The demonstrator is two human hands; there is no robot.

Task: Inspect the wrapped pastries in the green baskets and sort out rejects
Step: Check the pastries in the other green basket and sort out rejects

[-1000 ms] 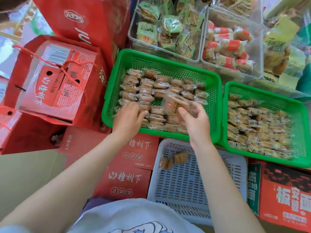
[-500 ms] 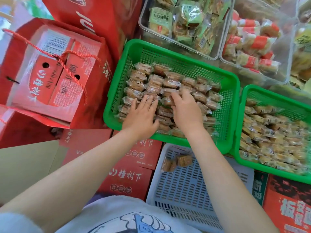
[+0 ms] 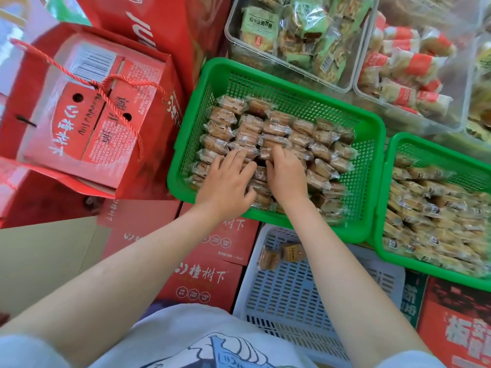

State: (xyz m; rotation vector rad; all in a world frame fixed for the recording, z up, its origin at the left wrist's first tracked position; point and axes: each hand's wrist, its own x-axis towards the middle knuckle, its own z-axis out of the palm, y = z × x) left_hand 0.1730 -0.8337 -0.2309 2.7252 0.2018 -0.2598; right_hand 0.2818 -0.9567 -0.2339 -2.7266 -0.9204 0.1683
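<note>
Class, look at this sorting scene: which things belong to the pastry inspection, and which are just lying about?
Job:
left hand
right hand
left green basket
right green basket
wrapped pastries
white basket holding two pastries

Lying about:
red gift bag
red boxes
clear bins of other snacks

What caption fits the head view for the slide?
Both hands, left hand and right hand, rest on wrapped pastries in the left green basket; two pastries lie in the white basket.
</note>
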